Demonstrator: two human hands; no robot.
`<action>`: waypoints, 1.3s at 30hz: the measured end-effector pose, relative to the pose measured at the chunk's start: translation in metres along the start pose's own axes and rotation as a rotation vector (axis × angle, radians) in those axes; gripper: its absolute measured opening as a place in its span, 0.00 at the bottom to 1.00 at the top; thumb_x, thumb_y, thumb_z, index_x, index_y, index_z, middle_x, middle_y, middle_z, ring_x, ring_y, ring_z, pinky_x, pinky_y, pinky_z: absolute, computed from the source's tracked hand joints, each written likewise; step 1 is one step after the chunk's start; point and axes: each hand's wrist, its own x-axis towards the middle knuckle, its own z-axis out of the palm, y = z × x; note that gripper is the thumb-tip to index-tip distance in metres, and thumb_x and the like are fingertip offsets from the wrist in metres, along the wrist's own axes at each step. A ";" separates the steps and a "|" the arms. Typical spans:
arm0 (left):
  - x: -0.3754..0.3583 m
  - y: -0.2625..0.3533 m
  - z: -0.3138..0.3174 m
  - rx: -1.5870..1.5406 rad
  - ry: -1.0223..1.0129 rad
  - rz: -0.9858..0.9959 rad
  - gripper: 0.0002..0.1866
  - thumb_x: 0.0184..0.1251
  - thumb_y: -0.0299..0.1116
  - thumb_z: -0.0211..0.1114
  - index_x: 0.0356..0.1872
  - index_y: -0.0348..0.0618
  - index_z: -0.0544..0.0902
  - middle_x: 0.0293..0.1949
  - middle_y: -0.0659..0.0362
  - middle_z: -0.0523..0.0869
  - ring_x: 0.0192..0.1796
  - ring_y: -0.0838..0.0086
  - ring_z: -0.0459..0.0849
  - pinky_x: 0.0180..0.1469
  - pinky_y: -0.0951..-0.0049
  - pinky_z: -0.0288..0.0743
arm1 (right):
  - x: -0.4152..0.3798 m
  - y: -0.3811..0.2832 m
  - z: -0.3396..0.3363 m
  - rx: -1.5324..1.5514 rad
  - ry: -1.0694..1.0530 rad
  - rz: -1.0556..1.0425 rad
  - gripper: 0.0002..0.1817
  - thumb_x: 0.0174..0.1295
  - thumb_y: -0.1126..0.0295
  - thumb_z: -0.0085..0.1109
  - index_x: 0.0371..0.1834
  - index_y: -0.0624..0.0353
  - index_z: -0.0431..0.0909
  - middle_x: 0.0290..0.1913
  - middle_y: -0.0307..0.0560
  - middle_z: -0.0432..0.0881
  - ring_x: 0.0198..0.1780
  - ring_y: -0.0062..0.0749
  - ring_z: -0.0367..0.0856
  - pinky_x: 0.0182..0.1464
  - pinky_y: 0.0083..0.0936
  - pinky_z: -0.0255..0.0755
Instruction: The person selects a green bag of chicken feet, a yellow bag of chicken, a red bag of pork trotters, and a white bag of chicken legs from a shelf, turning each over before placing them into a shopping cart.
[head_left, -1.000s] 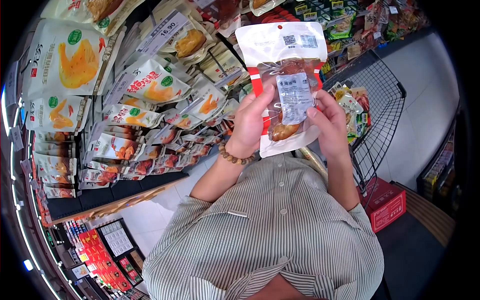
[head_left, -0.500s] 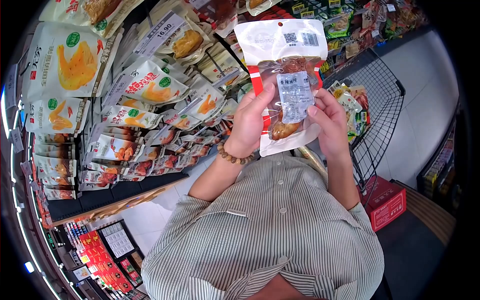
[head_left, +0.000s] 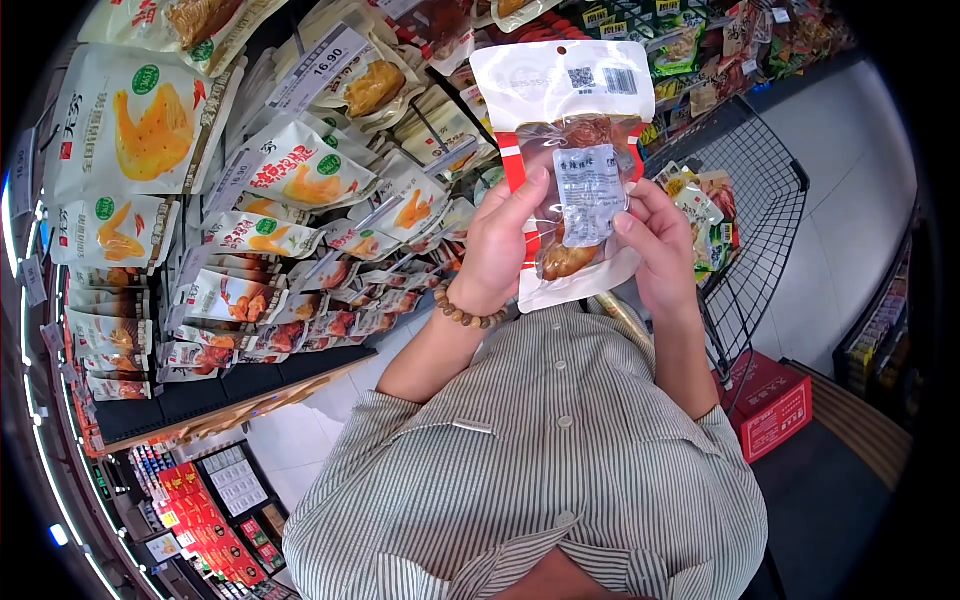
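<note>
A vacuum-sealed meat packet (head_left: 560,82) is held upright in front of my chest, its label side towards me. The packet has a white top with a barcode, red side strips and a clear window showing browned meat behind a printed label (head_left: 589,195). My left hand (head_left: 500,235), with a beaded bracelet at the wrist, grips the left edge, thumb across the front. On the right edge my right hand (head_left: 655,245) pinches the packet, its thumb beside the label. The fingers behind the packet are partly hidden.
Hanging meat packets (head_left: 155,130) fill the rack on the left, with price tags (head_left: 320,68) sticking out. A black wire shopping cart (head_left: 765,190) on the right holds several food packs (head_left: 705,215). Near it is a red box (head_left: 775,410). More packaged goods line the back.
</note>
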 end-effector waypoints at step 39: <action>-0.004 0.005 0.005 -0.065 -0.091 -0.002 0.30 0.61 0.22 0.53 0.68 0.30 0.65 0.59 0.50 0.79 0.59 0.69 0.80 0.62 0.69 0.73 | -0.003 0.004 -0.004 0.040 -0.015 -0.004 0.17 0.64 0.76 0.60 0.56 0.65 0.72 0.46 0.43 0.84 0.42 0.18 0.81 0.43 0.16 0.74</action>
